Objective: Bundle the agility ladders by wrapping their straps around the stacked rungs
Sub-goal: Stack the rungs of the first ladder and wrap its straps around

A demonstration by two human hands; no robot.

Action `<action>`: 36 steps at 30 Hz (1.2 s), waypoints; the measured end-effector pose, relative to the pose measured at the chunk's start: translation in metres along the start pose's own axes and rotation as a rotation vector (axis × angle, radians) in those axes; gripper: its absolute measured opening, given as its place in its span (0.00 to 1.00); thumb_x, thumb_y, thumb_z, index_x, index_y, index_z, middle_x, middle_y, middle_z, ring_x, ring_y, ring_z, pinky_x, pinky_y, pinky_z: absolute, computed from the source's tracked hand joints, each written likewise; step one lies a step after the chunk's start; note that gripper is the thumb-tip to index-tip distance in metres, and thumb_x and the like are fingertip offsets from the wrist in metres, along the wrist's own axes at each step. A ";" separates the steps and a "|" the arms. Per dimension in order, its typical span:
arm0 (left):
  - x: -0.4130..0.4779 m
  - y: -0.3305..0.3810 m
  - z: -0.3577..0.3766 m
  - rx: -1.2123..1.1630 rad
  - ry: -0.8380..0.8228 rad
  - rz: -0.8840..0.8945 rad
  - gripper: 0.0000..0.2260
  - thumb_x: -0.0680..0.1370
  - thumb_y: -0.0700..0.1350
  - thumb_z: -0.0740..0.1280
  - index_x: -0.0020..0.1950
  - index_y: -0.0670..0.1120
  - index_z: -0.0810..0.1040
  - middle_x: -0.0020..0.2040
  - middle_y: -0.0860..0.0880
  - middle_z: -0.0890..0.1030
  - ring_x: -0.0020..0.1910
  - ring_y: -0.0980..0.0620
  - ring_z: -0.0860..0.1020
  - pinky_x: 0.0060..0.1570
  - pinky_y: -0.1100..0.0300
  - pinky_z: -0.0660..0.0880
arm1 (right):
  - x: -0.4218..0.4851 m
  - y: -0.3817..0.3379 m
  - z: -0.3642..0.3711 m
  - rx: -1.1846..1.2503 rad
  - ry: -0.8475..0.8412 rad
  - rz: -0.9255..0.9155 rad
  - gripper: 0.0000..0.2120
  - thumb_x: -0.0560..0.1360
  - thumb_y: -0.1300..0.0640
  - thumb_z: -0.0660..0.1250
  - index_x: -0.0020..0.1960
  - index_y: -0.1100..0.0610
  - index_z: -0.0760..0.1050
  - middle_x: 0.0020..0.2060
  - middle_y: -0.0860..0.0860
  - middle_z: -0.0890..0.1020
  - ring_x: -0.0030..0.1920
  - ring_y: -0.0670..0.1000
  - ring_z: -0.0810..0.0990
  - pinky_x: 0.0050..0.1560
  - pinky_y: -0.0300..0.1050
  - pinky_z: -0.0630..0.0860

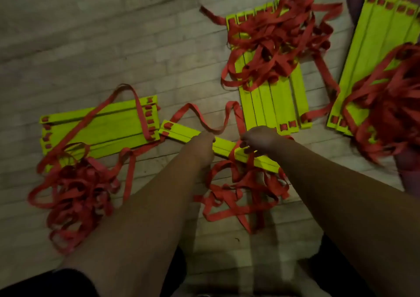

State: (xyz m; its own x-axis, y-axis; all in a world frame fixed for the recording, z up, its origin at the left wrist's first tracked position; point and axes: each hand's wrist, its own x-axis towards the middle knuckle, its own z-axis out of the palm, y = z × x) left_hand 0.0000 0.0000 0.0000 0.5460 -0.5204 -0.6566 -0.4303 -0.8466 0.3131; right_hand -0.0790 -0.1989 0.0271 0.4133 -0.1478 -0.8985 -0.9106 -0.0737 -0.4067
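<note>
Gripping the stacked rungs (181,133) at floor level, both hands sit on the same narrow yellow bundle, dead ahead of the person. The bundle's long axis runs from upper left down to lower right, so it lies across the forearms at a slant. The left hand (201,144) covers the middle of the bundle and the right hand (261,138) sits nearer the lower-right end. They are close together, with a short bare stretch of rung between them.

Left hand: palm down, fingers curled over the far edge of the stack. A strap loop dips right to it, but blur hides whether it pinches that too. Right hand: palm down, fingers curled toward the left and closed on the red strap (234,154) where it crosses the bundle. Both arms are stretched out, nearly parallel.

Most of the webbing lies as a loose strap pile (241,190) on the near side, below the bundle. Judgement: wrapping is barely begun, and the right hand is better placed to pull strap round the short axis while the left pins the stack.

Three other ladders lie unbundled on the pale brick floor (113,35): the left ladder (102,128), the middle ladder (272,105) and the right ladder (381,35).
</note>
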 end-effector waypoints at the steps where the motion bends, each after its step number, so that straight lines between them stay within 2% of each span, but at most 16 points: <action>1: 0.008 -0.002 0.008 0.062 0.005 0.030 0.21 0.78 0.40 0.72 0.71 0.45 0.77 0.69 0.42 0.77 0.68 0.38 0.77 0.65 0.48 0.75 | 0.011 0.004 0.003 -0.051 0.003 -0.017 0.10 0.85 0.58 0.63 0.57 0.63 0.80 0.49 0.55 0.86 0.43 0.56 0.84 0.40 0.45 0.75; 3: 0.018 0.000 0.019 0.180 0.052 0.055 0.21 0.81 0.42 0.69 0.74 0.47 0.74 0.72 0.43 0.75 0.70 0.38 0.74 0.65 0.43 0.76 | 0.026 0.011 0.007 -0.092 0.031 -0.061 0.07 0.84 0.58 0.65 0.53 0.60 0.80 0.47 0.55 0.85 0.42 0.55 0.83 0.42 0.47 0.78; 5: 0.023 0.005 0.028 0.307 0.075 0.065 0.21 0.82 0.43 0.67 0.75 0.48 0.72 0.72 0.45 0.73 0.72 0.40 0.72 0.61 0.43 0.76 | 0.036 0.017 0.011 -0.150 0.036 -0.085 0.05 0.83 0.57 0.66 0.51 0.56 0.80 0.47 0.56 0.84 0.44 0.55 0.82 0.51 0.51 0.83; 7: 0.027 0.008 0.037 0.420 0.098 0.091 0.20 0.81 0.43 0.67 0.73 0.48 0.72 0.70 0.45 0.73 0.71 0.40 0.72 0.60 0.45 0.75 | 0.040 0.025 0.014 -0.203 0.033 -0.098 0.05 0.82 0.56 0.66 0.50 0.55 0.81 0.47 0.56 0.84 0.46 0.56 0.82 0.55 0.53 0.83; 11: 0.031 0.001 0.039 0.514 0.149 0.116 0.18 0.80 0.44 0.67 0.70 0.49 0.72 0.67 0.45 0.75 0.67 0.41 0.75 0.63 0.48 0.72 | 0.043 0.036 0.018 -0.298 0.094 -0.149 0.14 0.80 0.56 0.63 0.47 0.63 0.84 0.47 0.60 0.87 0.49 0.61 0.87 0.52 0.59 0.83; 15: 0.037 -0.010 0.040 0.548 0.118 0.134 0.16 0.82 0.46 0.65 0.70 0.48 0.74 0.66 0.45 0.76 0.69 0.41 0.74 0.64 0.48 0.71 | 0.039 0.039 0.017 -0.309 0.129 -0.197 0.14 0.81 0.56 0.64 0.46 0.62 0.85 0.44 0.58 0.88 0.48 0.60 0.87 0.54 0.59 0.84; 18: 0.036 -0.009 0.037 0.594 0.074 0.179 0.19 0.81 0.51 0.70 0.70 0.48 0.73 0.67 0.44 0.75 0.69 0.41 0.73 0.66 0.47 0.71 | 0.035 0.040 0.015 -0.348 0.166 -0.236 0.12 0.81 0.54 0.66 0.49 0.60 0.84 0.48 0.59 0.87 0.52 0.60 0.85 0.56 0.57 0.83; 21: 0.030 0.003 0.021 0.640 0.011 0.200 0.21 0.83 0.56 0.67 0.71 0.47 0.71 0.67 0.42 0.76 0.68 0.39 0.75 0.66 0.44 0.73 | 0.023 0.032 0.014 -0.452 0.213 -0.276 0.11 0.82 0.52 0.67 0.54 0.58 0.84 0.52 0.57 0.86 0.55 0.59 0.83 0.52 0.49 0.78; 24: 0.016 0.025 -0.009 0.651 -0.029 0.247 0.18 0.86 0.51 0.63 0.73 0.45 0.69 0.69 0.39 0.77 0.66 0.35 0.78 0.59 0.43 0.76 | 0.002 0.014 0.008 -0.511 0.209 -0.321 0.13 0.80 0.51 0.70 0.61 0.55 0.82 0.59 0.56 0.84 0.59 0.58 0.82 0.58 0.50 0.79; 27: -0.003 0.055 -0.055 0.694 0.027 0.321 0.20 0.85 0.45 0.64 0.77 0.49 0.68 0.68 0.42 0.77 0.63 0.38 0.80 0.48 0.47 0.73 | -0.028 -0.013 -0.007 -0.753 0.160 -0.382 0.25 0.75 0.42 0.70 0.70 0.49 0.80 0.67 0.59 0.78 0.67 0.62 0.77 0.66 0.54 0.76; 28: -0.012 0.066 -0.072 0.728 0.048 0.336 0.19 0.85 0.43 0.64 0.77 0.50 0.68 0.67 0.44 0.78 0.62 0.39 0.81 0.47 0.48 0.73 | -0.041 -0.021 -0.011 -0.836 0.148 -0.391 0.26 0.76 0.41 0.71 0.71 0.49 0.79 0.68 0.59 0.77 0.69 0.63 0.75 0.68 0.53 0.74; 31: -0.043 0.103 -0.125 0.860 0.078 0.364 0.17 0.85 0.42 0.64 0.73 0.51 0.74 0.64 0.47 0.80 0.61 0.42 0.82 0.46 0.49 0.75 | -0.073 -0.042 -0.027 -0.856 0.080 -0.372 0.27 0.77 0.48 0.76 0.74 0.53 0.76 0.66 0.57 0.81 0.66 0.60 0.79 0.60 0.47 0.74; 34: -0.091 0.136 -0.177 0.971 0.132 0.344 0.13 0.83 0.41 0.66 0.66 0.52 0.79 0.54 0.49 0.80 0.53 0.43 0.81 0.44 0.50 0.75 | -0.116 -0.060 -0.039 -0.866 0.126 -0.398 0.25 0.78 0.49 0.76 0.72 0.55 0.77 0.62 0.57 0.84 0.62 0.58 0.81 0.53 0.46 0.73; 36: -0.126 0.154 -0.211 1.001 0.204 0.349 0.12 0.82 0.41 0.67 0.63 0.53 0.81 0.52 0.50 0.81 0.52 0.43 0.82 0.44 0.49 0.77 | -0.150 -0.072 -0.044 -0.851 0.198 -0.467 0.20 0.80 0.50 0.75 0.68 0.56 0.79 0.60 0.57 0.84 0.61 0.58 0.81 0.50 0.45 0.70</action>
State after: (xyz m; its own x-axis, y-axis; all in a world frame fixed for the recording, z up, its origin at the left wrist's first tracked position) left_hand 0.0171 -0.0882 0.2759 0.3494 -0.8022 -0.4842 -0.9270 -0.2208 -0.3032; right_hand -0.0747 -0.2151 0.1983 0.7939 -0.0798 -0.6028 -0.3796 -0.8394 -0.3889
